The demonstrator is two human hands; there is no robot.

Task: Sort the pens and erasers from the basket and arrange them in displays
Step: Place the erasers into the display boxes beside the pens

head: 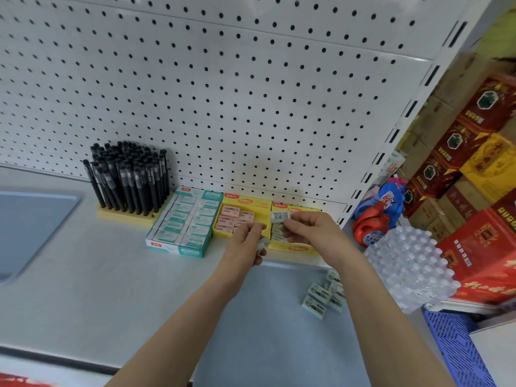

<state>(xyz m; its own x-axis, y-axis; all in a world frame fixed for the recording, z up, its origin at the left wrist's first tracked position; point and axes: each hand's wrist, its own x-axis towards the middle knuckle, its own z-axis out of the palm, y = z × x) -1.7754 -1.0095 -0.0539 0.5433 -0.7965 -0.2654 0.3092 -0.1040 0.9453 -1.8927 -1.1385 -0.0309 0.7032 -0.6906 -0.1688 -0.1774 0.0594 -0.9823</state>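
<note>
black pens (131,177), pink erasers (231,219), white pegboard (223,93)

Along the back edge of the shelf (83,275), left to right, stand black pens (131,174) upright in a yellow holder (122,215), a teal box (178,248) of erasers, a yellow box (245,201) of pink erasers (231,212), and a second yellow box (293,248). Over this last box the right grip (310,230) pinches a white eraser (280,216). Just beside it, the left grip (245,244) holds a pale eraser (262,244) in curled fingers. Loose erasers (324,296) lie near the shelf's right edge. A blue tray (28,224) lies at the left edge.
</note>
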